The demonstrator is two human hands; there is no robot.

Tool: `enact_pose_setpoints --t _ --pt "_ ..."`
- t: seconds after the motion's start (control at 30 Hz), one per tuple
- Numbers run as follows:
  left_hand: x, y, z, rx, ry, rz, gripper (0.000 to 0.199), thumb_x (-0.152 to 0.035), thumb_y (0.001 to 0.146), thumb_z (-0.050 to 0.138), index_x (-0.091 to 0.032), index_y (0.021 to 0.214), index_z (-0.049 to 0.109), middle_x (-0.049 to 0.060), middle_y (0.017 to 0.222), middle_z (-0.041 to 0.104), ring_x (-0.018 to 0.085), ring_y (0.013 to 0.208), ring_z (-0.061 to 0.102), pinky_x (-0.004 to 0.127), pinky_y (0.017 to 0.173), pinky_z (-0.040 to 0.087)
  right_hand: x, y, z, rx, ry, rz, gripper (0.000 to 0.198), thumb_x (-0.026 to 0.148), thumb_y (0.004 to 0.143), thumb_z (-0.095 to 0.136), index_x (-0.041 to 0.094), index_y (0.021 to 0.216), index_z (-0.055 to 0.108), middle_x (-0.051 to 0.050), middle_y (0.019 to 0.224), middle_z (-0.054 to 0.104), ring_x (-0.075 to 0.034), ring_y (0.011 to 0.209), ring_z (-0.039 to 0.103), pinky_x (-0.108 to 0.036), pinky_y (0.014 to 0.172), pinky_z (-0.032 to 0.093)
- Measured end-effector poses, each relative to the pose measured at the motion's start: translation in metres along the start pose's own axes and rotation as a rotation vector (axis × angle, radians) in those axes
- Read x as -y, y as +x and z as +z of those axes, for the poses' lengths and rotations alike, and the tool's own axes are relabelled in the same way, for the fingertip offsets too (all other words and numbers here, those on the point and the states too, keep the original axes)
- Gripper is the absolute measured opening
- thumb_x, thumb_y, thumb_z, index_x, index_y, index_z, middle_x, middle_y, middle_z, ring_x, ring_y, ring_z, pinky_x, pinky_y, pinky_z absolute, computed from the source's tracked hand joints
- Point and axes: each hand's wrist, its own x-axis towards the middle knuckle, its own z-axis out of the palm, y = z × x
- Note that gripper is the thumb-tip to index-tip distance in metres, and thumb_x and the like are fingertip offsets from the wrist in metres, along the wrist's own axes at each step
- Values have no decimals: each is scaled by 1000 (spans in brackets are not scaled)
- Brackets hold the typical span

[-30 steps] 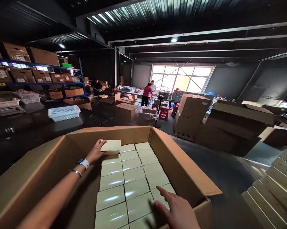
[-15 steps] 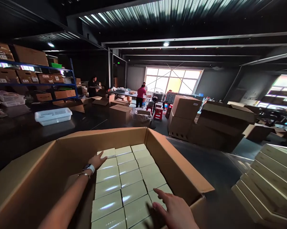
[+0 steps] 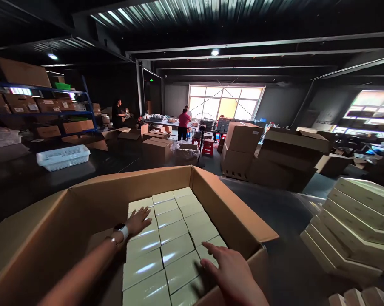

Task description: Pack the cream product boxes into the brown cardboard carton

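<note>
Left hand (image 3: 140, 221), a second ago setting down a pale box, now lies open and flat on the packed boxes (image 3: 175, 238); right hand (image 3: 231, 272) open near the carton (image 3: 236, 216) wall; row filled.

a dark warehouse hall under a corrugated metal ceiling (image 3: 166, 12) with round lamps (image 3: 214, 52). a big bright window (image 3: 225, 102) fills the far wall; another window (image 3: 370, 111) glows at right. blue shelving (image 3: 45, 91) with cartons lines the left. stacked brown cartons (image 3: 243, 148) stand on the grey floor (image 3: 274, 199).
</note>
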Motion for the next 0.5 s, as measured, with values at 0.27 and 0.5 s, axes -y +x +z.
enact_pose_setpoints --t 0.27,0.5 --pt "28 -88 56 122 -92 843 71 -64 93 43 -44 157 20 4 164 28 37 150 30 66 122 11 2 1 2 -52 9 -10 50 47 93 51 27 137 63 -11 120 74 -34 115 68 -42 95 50" --pt "2 -95 40 189 -24 754 65 -55 98 35 -43 159 13 4 166 25 36 152 23 70 121 6 1 0 3 -23 -4 -23 49 45 94 50 25 138 62 -11 122 74 -35 115 67 -46 96 50"
